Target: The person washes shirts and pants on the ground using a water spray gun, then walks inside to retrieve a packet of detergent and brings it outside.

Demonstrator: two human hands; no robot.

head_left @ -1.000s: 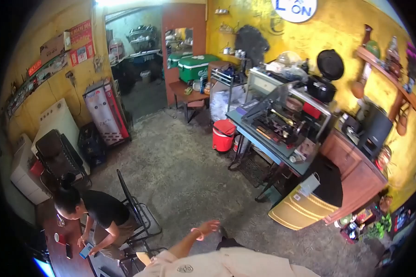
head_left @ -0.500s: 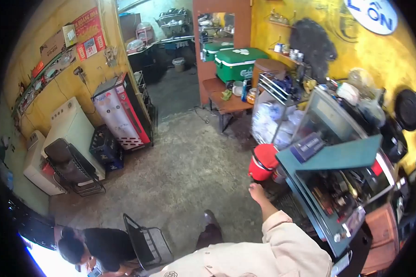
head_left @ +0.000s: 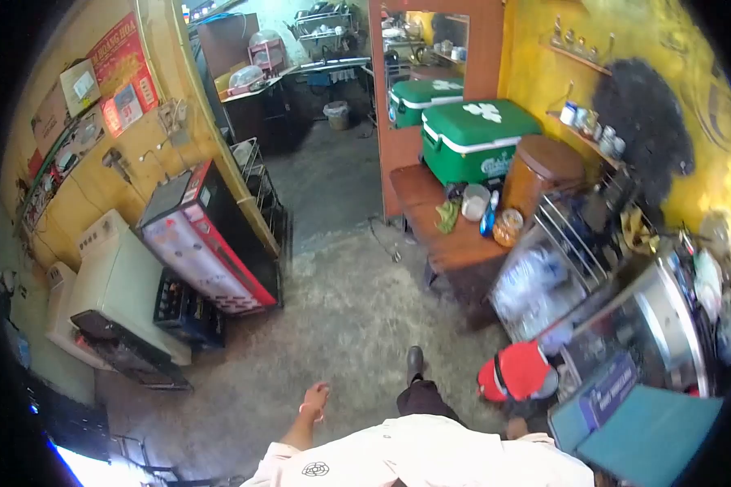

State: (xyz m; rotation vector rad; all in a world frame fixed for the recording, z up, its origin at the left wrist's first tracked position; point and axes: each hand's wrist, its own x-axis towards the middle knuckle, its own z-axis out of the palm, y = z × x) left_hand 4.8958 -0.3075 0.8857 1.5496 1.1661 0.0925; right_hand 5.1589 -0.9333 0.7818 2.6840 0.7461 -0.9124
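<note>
My left hand (head_left: pixel 317 398), a band around its wrist, swings low in front of my pale shirt over the concrete floor. Its fingers are loosely bent and a little apart, and I see nothing in them. My right hand (head_left: pixel 517 426) hangs at my right side, partly cut off by my sleeve; its fingers are not clear. The nearest thing to it is a red cooler box (head_left: pixel 512 372) with a dark strap, standing on the floor. One dark shoe (head_left: pixel 415 364) is stepping ahead of me.
A brown low table (head_left: pixel 430 215) carries a green cooler (head_left: pixel 479 142). A rack with plastic bags (head_left: pixel 532 284) and a teal board (head_left: pixel 650 438) stand at right. Left are a fridge (head_left: pixel 207 243), crates (head_left: pixel 188 308) and a washing machine (head_left: pixel 118 284). A doorway lies ahead.
My view has moved forward toward the doorway. My left hand has come into view and my right hand has swung back to my side. The seated person and chair have left the view.
</note>
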